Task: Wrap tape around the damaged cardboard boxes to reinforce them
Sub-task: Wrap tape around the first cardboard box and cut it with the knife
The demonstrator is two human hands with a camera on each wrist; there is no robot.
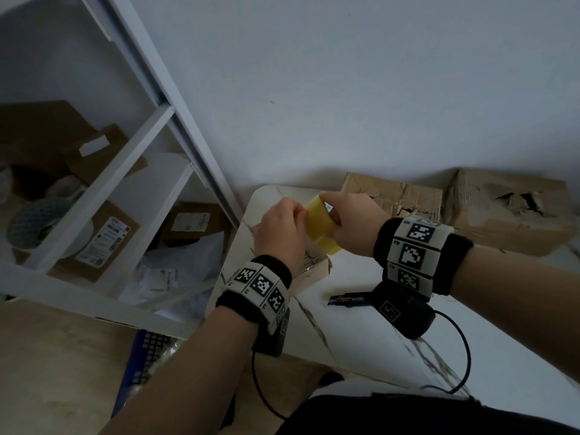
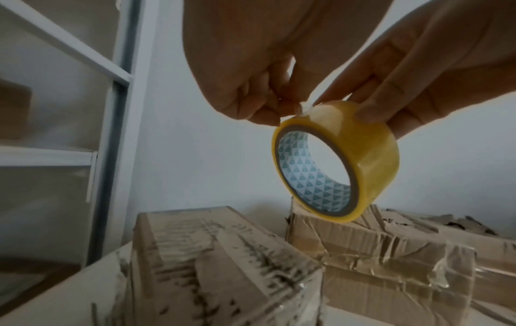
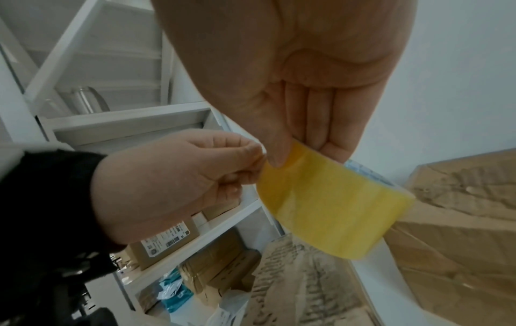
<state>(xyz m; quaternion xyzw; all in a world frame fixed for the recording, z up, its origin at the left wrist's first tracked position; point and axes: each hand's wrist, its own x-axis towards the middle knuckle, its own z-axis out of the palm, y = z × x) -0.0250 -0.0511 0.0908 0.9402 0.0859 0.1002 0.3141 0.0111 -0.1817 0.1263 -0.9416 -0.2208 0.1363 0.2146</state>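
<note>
My right hand (image 1: pixel 337 215) holds a yellow tape roll (image 1: pixel 320 229) in the air, its fingers curled round the rim (image 2: pixel 335 163). At the top of the roll, my left hand (image 1: pixel 299 213) pinches the tape's loose end (image 2: pixel 301 109) between thumb and fingertips. Right under both hands sits a small damaged cardboard box (image 1: pixel 314 266) with a torn, ribbed top (image 2: pixel 223 264). A second crushed box (image 1: pixel 398 196) stands behind it. A third torn box (image 1: pixel 508 215) lies to the right by the wall. The right wrist view shows the roll's outer face (image 3: pixel 329 205) beside the left hand (image 3: pixel 173 183).
The boxes stand on a white marbled table (image 1: pixel 361 334) against a white wall. A dark pen-like object (image 1: pixel 348 300) lies on the table near my right wrist. Left of the table is a white shelf unit (image 1: pixel 103 183) with labelled parcels and bags. Cables hang from both wrists.
</note>
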